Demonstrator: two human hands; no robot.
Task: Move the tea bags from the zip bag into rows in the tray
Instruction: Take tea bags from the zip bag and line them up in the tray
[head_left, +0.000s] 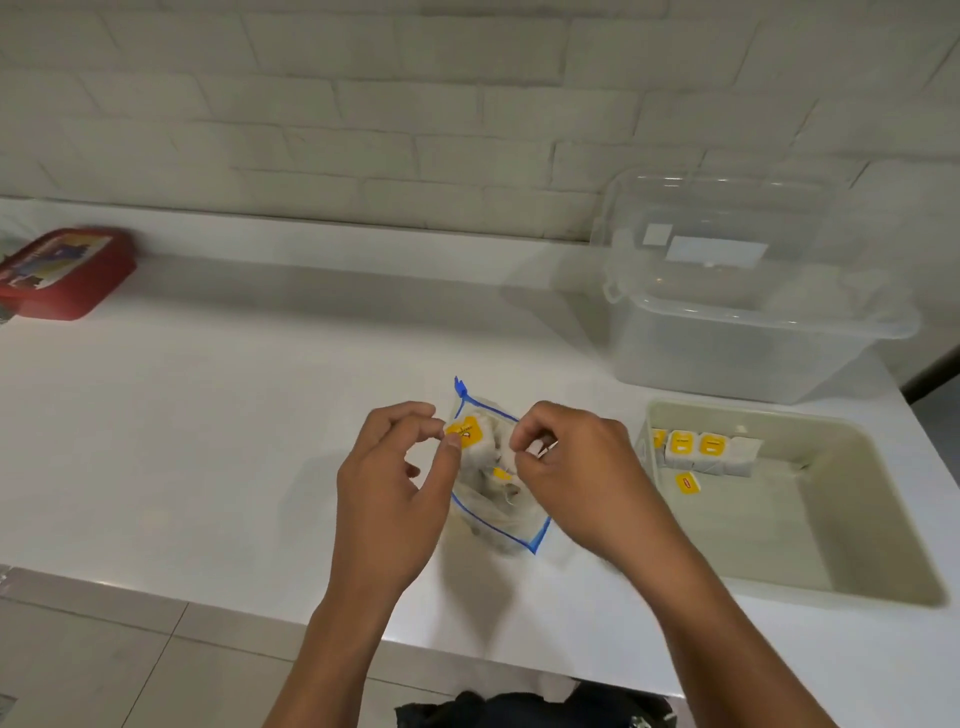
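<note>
Both grips are busy at the mouth of the clear, blue-edged zip bag (493, 499), which sits on the white counter (208, 441) and serves as my landmark. Left hand (395, 488) pinches thumb against fingertips at the bag's near-left rim, right beside a white tea bag with a yellow tag (466, 432) that pokes out of the opening; whether I have the plastic or the tag between my fingers I cannot tell. Right hand (576, 467) is curled tight at the bag's right side, pinching something pale, a tea bag or its string, I think.

More tea bags lie tangled inside the bag. My worry is the strings: if I pull one, it may drag others out onto the counter, or tear a tag off. The bag is limp too, so if my left grip slips it could tip over or fold shut.

Right of the bag stands the beige rectangular plastic tray (883, 587), with one short row of tea bags (701, 452) along its far edge and a loose yellow tag (687, 483) lying just before them. Carelessly dropped, the next one could knock that row askew.

Beyond the tray stands a clear plastic tub (753, 332); far left of the bag, a red box (67, 270).
</note>
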